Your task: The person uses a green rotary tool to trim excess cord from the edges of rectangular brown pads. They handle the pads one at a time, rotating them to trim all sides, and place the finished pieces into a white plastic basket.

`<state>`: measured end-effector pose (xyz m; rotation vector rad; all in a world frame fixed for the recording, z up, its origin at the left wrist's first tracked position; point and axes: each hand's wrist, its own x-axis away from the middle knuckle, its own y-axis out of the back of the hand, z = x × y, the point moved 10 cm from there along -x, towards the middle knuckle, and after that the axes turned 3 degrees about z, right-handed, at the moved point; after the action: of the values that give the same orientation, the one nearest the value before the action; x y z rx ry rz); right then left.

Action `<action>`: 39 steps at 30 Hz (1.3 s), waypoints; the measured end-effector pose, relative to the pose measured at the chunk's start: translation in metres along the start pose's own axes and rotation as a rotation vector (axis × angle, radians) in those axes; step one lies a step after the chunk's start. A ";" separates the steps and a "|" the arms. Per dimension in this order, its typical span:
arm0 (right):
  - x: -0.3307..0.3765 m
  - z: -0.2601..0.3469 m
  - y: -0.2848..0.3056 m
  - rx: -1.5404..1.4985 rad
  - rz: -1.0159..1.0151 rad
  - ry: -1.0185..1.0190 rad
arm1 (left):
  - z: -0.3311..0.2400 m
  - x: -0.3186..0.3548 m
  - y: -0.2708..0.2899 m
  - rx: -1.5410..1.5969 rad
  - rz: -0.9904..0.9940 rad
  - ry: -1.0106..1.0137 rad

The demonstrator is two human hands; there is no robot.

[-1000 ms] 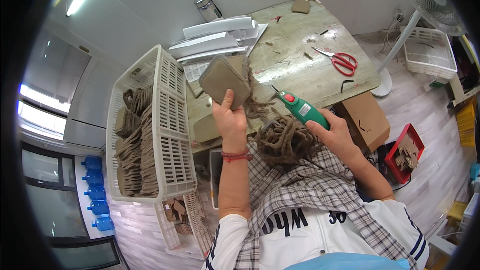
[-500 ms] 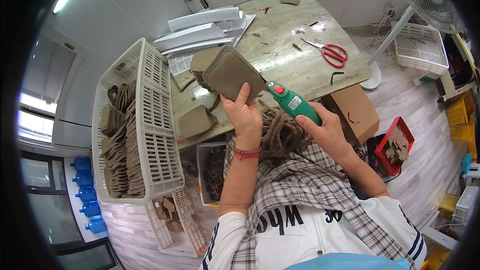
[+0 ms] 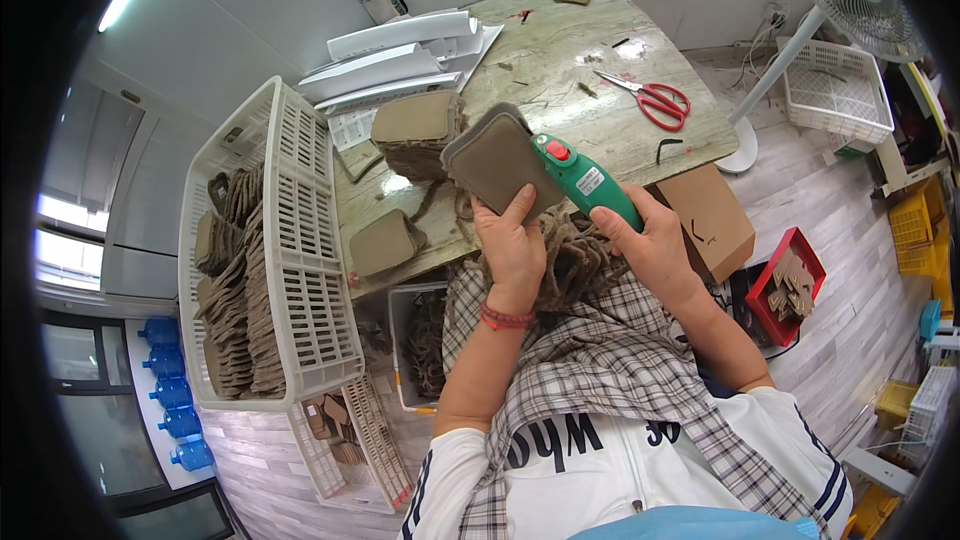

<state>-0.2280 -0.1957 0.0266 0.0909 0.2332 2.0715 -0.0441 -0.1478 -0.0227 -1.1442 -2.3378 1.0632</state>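
Observation:
My left hand [image 3: 515, 252] grips a brown padded fabric piece [image 3: 500, 165], a rounded rectangle, with the thumb flat on its face. In my right hand [image 3: 655, 245] is a green handheld power tool [image 3: 590, 183] with a red button. The tool's front end is at the piece's right edge; whether it touches is hidden. Fuzzy brown trimming strips [image 3: 580, 265] lie bunched below, over my checked apron. Behind the held piece stands a stack of similar pieces [image 3: 412, 123], and one more padded piece [image 3: 384, 244] lies at the table's near edge.
Red-handled scissors [image 3: 662, 107] and a black hex key [image 3: 668, 146] lie on the table [image 3: 560, 60]. Rolled white papers [image 3: 390, 65] are at its back left. A white crate [image 3: 318, 260] full of brown pieces stands left; a cardboard box [image 3: 710, 225] and red tray [image 3: 790, 285] sit right.
My left hand has moved right and slightly down with the fabric piece, uncovering the stack behind it. The piece now sits closer along the tool's front end, and my right hand has barely moved.

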 end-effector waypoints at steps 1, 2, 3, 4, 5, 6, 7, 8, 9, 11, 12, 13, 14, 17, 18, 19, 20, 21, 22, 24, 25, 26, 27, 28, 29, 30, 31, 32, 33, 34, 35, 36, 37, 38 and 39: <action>-0.001 0.001 0.001 -0.005 -0.004 0.005 | 0.002 0.001 0.001 0.005 0.011 0.011; -0.002 0.002 0.002 -0.004 0.000 0.007 | 0.005 0.002 0.004 0.011 0.022 0.021; -0.003 0.003 0.003 -0.003 0.003 0.009 | 0.007 0.003 0.005 0.017 0.033 0.032; -0.003 0.004 0.005 -0.002 0.007 0.011 | 0.009 0.004 0.008 -0.007 0.042 0.053; -0.004 0.003 0.006 -0.018 0.023 0.008 | 0.008 0.005 0.010 -0.030 0.051 0.074; -0.004 0.002 0.008 -0.033 0.038 0.005 | 0.007 0.006 0.013 -0.053 0.060 0.096; -0.003 0.002 0.010 -0.048 0.053 0.002 | 0.006 0.005 0.016 -0.068 0.089 0.112; -0.003 0.001 0.012 -0.018 0.085 -0.006 | 0.002 0.005 0.019 -0.083 0.117 0.128; -0.002 0.002 0.014 0.013 0.117 -0.013 | -0.002 0.003 0.021 -0.099 0.145 0.144; 0.000 0.000 0.021 0.061 0.169 -0.040 | -0.013 0.000 0.022 -0.195 0.196 0.207; 0.001 0.000 0.023 0.092 0.188 -0.035 | -0.018 -0.001 0.024 -0.244 0.219 0.238; 0.002 0.000 0.025 0.122 0.206 -0.029 | -0.021 -0.003 0.028 -0.296 0.247 0.255; 0.003 -0.001 0.026 0.152 0.223 -0.025 | -0.026 -0.004 0.027 -0.340 0.268 0.271; 0.004 0.007 0.027 0.254 0.253 0.096 | -0.039 -0.005 0.023 -0.493 0.317 0.320; 0.005 0.009 0.026 0.278 0.258 0.128 | -0.042 -0.005 0.025 -0.526 0.322 0.334; 0.006 0.009 0.024 0.302 0.263 0.160 | -0.044 -0.004 0.027 -0.559 0.327 0.349; 0.007 0.010 0.023 0.328 0.263 0.191 | -0.043 -0.004 0.027 -0.590 0.337 0.365; 0.009 0.011 0.022 0.342 0.254 0.216 | -0.043 -0.004 0.028 -0.602 0.350 0.382; 0.010 0.011 0.021 0.355 0.246 0.240 | -0.042 -0.003 0.028 -0.615 0.364 0.398; 0.012 0.012 0.018 0.367 0.238 0.251 | -0.039 -0.001 0.029 -0.626 0.370 0.425; 0.012 0.012 0.016 0.367 0.236 0.237 | -0.037 0.001 0.029 -0.624 0.364 0.434; 0.012 0.012 0.015 0.369 0.234 0.222 | -0.035 0.003 0.030 -0.622 0.359 0.444; 0.012 0.012 0.014 0.370 0.229 0.215 | -0.032 0.004 0.030 -0.625 0.360 0.464; 0.012 0.011 0.012 0.371 0.224 0.209 | -0.029 0.006 0.031 -0.627 0.362 0.484; 0.012 0.011 0.010 0.371 0.221 0.204 | -0.027 0.008 0.032 -0.631 0.361 0.502; 0.012 0.010 0.008 0.363 0.228 0.187 | -0.024 0.010 0.034 -0.629 0.349 0.511; 0.012 0.009 0.005 0.355 0.235 0.170 | -0.021 0.013 0.037 -0.628 0.336 0.520; 0.011 0.007 0.003 0.349 0.241 0.150 | -0.018 0.014 0.039 -0.625 0.325 0.531; 0.010 0.007 0.001 0.349 0.240 0.147 | -0.015 0.015 0.039 -0.632 0.337 0.550; 0.008 0.006 -0.001 0.349 0.240 0.144 | -0.013 0.016 0.038 -0.639 0.349 0.568; 0.008 0.006 -0.002 0.349 0.239 0.141 | -0.011 0.017 0.037 -0.647 0.362 0.587; 0.006 0.002 -0.002 0.319 0.252 0.114 | -0.011 0.018 0.036 -0.657 0.375 0.601; 0.005 -0.001 -0.001 0.288 0.264 0.087 | -0.012 0.019 0.033 -0.667 0.387 0.614; 0.004 -0.004 -0.001 0.258 0.279 0.059 | -0.014 0.019 0.033 -0.678 0.396 0.628; 0.003 -0.008 -0.001 0.226 0.302 0.017 | -0.017 0.016 0.035 -0.735 0.420 0.614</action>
<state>-0.2299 -0.1932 0.0184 0.2599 0.4894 2.3391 -0.0258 -0.1131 -0.0386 -1.9338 -2.0282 -0.1412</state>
